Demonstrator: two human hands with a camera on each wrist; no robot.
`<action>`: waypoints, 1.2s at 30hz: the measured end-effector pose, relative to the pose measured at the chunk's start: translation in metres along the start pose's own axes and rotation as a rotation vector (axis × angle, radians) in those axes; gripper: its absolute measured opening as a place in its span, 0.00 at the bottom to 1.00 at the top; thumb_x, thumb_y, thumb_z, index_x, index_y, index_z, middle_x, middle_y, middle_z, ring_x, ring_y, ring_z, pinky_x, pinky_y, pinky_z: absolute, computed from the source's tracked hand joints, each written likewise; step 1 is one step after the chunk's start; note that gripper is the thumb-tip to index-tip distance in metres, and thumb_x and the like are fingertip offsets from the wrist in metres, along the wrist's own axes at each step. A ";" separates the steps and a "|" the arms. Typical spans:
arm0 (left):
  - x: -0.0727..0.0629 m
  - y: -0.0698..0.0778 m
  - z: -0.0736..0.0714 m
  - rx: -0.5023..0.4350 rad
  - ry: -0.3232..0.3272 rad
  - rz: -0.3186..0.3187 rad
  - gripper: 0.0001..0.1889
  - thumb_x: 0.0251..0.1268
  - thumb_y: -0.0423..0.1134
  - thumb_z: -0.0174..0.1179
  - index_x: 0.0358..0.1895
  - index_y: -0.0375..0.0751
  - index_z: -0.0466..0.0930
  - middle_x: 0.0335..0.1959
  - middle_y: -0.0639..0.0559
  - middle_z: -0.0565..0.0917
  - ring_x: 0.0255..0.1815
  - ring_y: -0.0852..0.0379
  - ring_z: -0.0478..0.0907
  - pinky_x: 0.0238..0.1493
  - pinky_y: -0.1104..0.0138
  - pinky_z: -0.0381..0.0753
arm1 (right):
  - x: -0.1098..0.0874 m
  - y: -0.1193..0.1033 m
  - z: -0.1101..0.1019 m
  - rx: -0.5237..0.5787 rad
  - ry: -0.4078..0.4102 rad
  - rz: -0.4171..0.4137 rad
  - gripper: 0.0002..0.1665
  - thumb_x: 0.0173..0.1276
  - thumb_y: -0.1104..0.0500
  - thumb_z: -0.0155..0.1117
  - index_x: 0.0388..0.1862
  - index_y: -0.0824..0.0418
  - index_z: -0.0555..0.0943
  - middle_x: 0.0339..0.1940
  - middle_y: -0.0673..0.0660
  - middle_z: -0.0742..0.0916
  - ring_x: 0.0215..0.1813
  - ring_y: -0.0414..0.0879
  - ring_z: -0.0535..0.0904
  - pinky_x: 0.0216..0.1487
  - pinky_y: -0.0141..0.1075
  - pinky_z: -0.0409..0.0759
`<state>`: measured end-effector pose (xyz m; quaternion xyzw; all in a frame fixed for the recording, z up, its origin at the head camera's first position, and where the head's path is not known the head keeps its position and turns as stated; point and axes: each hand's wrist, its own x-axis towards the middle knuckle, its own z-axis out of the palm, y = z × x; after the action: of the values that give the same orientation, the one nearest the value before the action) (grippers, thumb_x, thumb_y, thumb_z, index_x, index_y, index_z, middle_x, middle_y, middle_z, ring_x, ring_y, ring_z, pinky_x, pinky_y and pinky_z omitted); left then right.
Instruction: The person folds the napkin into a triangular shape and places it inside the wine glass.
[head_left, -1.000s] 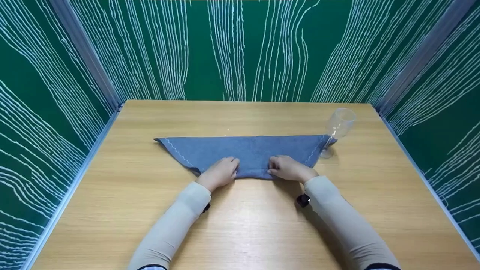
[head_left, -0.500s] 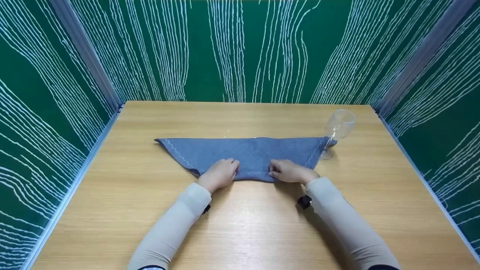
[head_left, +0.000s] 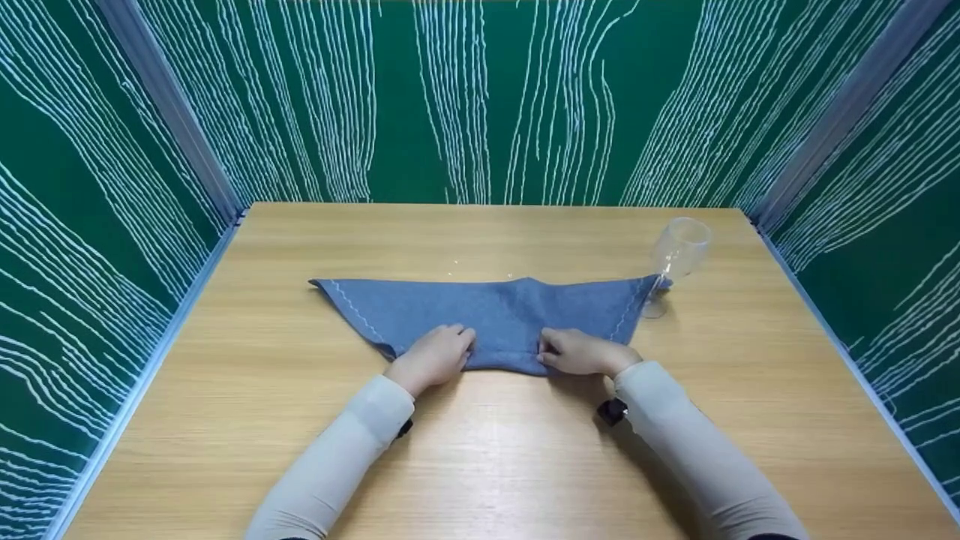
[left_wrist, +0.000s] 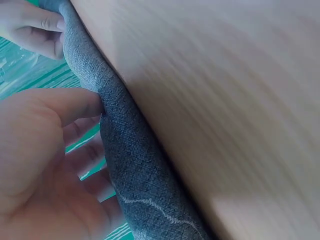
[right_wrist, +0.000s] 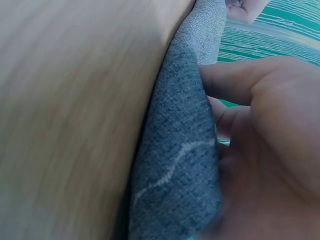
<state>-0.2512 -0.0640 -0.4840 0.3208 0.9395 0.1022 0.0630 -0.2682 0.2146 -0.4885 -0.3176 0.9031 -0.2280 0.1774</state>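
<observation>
A blue-grey cloth (head_left: 495,311) with wavy white stitching near its slanted ends lies across the table, folded, its long straight edge at the far side. My left hand (head_left: 435,356) grips the rolled near edge left of the middle; in the left wrist view its thumb (left_wrist: 82,105) presses into the roll. Right of the middle, my right hand (head_left: 577,350) pinches the same edge, and the right wrist view shows its thumb (right_wrist: 225,80) against the fabric with the other fingers curled behind. A small peak rises in the far edge between the hands.
A clear stemmed wine glass (head_left: 681,247) stands at the right, its stem overlapping the cloth's right corner in the head view. Green walls (head_left: 525,105) with white wavy lines border the wooden table (head_left: 495,457) at the back and sides. Tiny white specks lie behind the cloth.
Both hands have drawn a little closer to the person, bringing the cloth's near edge with them. The far edge, nearly straight before, now rises in a small peak. The glass stays put.
</observation>
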 end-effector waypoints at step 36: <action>-0.017 0.007 -0.013 0.303 0.100 0.210 0.16 0.52 0.55 0.75 0.35 0.49 0.86 0.34 0.56 0.84 0.38 0.52 0.79 0.40 0.59 0.78 | -0.007 -0.008 0.004 0.012 -0.056 0.009 0.06 0.76 0.58 0.57 0.37 0.57 0.74 0.30 0.48 0.78 0.33 0.43 0.72 0.37 0.38 0.72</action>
<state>-0.2362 -0.0714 -0.4691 0.4175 0.9074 -0.0186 -0.0438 -0.2577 0.2123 -0.4865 -0.3188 0.8978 -0.2239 0.2054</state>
